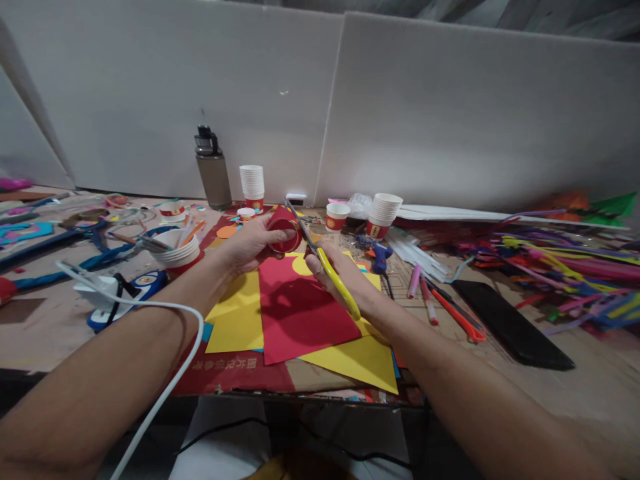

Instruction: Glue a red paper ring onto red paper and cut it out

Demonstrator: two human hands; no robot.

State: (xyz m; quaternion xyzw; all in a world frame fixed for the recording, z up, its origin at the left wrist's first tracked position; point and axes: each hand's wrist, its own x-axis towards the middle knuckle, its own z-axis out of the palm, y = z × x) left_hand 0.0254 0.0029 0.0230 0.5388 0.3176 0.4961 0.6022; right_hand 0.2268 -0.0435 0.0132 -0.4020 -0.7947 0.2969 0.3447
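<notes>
Over the sheets of paper, my left hand (253, 241) is closed on a small red piece (285, 230) with a round, ring-like edge. My right hand (336, 272) grips scissors (336, 280) with yellow handles; their dark blades point up and to the left, close beside the red piece. Whether the blades touch it cannot be made out. Beneath both hands lies a red sheet (303, 317) on top of yellow sheets (233, 319), with a yellow round shape (301, 266) partly showing near its top.
Stacked paper cups (384, 212) and a dark bottle (214, 173) stand at the back. A cup holding tools (177, 250) and a power strip (143, 293) with a white cable are left. Right lie a glue gun (381, 259), pens, an orange cutter (463, 319), a black phone (510, 323) and pipe cleaners (575, 273).
</notes>
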